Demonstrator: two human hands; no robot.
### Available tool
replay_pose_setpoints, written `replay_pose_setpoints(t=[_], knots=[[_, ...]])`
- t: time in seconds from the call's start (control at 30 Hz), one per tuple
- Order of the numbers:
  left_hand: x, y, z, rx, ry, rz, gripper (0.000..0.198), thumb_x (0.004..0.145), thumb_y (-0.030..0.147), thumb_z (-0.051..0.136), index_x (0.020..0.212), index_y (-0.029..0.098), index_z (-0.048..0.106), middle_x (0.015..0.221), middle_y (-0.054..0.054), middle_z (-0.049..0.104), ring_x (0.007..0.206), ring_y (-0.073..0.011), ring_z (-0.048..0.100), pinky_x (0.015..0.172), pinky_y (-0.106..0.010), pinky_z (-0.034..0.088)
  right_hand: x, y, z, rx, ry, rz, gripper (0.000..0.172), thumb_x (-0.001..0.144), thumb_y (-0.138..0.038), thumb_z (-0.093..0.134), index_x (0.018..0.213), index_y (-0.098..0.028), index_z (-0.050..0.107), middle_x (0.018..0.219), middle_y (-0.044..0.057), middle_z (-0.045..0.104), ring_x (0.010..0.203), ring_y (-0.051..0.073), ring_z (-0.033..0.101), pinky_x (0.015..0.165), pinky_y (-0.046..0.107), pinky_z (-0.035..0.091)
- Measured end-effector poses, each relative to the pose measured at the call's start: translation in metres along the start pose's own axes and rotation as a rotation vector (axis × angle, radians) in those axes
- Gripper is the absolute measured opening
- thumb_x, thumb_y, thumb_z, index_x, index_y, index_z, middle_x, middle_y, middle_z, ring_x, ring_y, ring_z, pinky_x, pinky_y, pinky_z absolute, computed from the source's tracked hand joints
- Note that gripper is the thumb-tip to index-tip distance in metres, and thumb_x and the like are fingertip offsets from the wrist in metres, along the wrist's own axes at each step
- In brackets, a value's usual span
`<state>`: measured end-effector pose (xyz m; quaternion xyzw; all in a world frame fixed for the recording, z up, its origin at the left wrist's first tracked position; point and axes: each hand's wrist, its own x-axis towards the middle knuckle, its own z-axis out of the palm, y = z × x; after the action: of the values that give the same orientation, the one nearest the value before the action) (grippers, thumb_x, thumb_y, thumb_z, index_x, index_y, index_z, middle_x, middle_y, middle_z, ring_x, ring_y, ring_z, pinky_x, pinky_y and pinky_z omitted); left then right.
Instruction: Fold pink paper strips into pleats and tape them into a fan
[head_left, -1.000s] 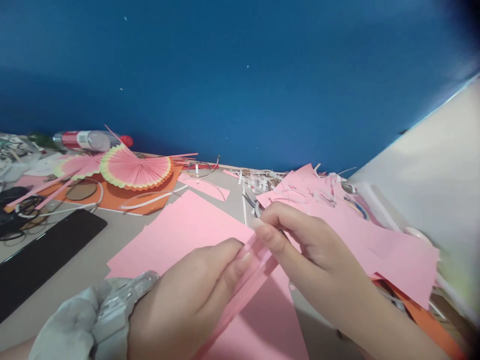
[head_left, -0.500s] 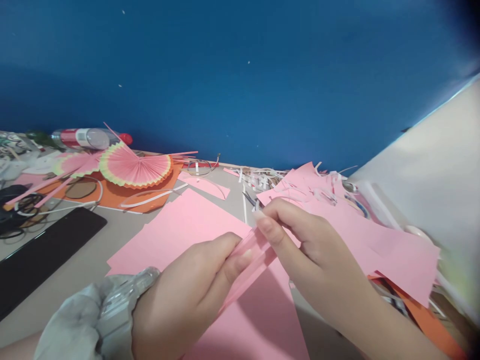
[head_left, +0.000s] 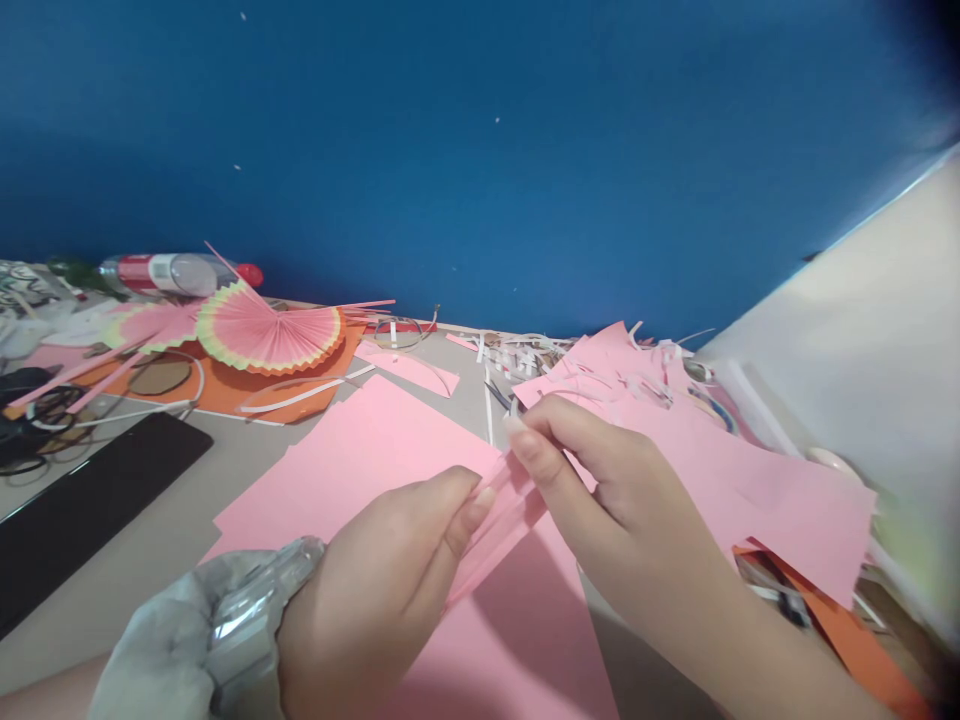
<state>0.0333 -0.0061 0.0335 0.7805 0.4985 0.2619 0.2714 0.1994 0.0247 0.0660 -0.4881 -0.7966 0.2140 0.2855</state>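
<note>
Between my two hands is a narrow strip of folded pink paper (head_left: 501,535), slanting up to the right with creases along its length. My left hand (head_left: 390,570) is closed on its lower part, thumb on top. At the upper end my right hand (head_left: 600,500) pinches the paper between thumb and forefinger. Beneath both hands lie pink paper sheets (head_left: 367,440) on the table. Just past the right fingertips a dark, thin-bladed tool (head_left: 498,396) shows in part; the rest of it is hidden.
Pleated pink paper fans (head_left: 270,330) rest on orange paper (head_left: 300,400) at the left, before a plastic bottle (head_left: 180,274). A black phone-like slab (head_left: 97,510) lies near left. More pink paper (head_left: 720,470) and white paper scraps (head_left: 525,355) fill the right and back, against a blue wall (head_left: 480,160).
My left hand and wrist have shifted slightly to the right, the thumb tipping upward along the folded paper. The right hand keeps nearly the same place and pinch.
</note>
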Motion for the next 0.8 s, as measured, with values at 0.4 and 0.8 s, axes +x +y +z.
replay_pose_setpoints(t=[0.4, 0.8], knots=[[0.005, 0.002, -0.001, -0.330, -0.119, -0.058, 0.028, 0.097, 0.025, 0.027, 0.079, 0.023, 0.049, 0.076, 0.006, 0.056, 0.075, -0.0100, 0.054, 0.074, -0.021, 0.042, 0.003, -0.003, -0.005, 0.157, -0.210, 0.129, 0.021, 0.091, -0.037, 0.046, 0.076, -0.022, 0.051, 0.063, -0.006, 0.056, 0.058, 0.010, 0.053, 0.051, 0.022, 0.037], [0.003, -0.005, -0.007, -0.141, -0.209, -0.084, 0.032, 0.096, 0.037, 0.025, 0.074, 0.023, 0.043, 0.069, 0.004, 0.056, 0.061, -0.0126, 0.052, 0.060, -0.025, 0.037, 0.007, 0.005, -0.027, -0.031, 0.004, 0.041, 0.023, 0.092, -0.028, 0.045, 0.071, -0.023, 0.052, 0.061, -0.005, 0.054, 0.056, 0.010, 0.049, 0.050, 0.022, 0.035]])
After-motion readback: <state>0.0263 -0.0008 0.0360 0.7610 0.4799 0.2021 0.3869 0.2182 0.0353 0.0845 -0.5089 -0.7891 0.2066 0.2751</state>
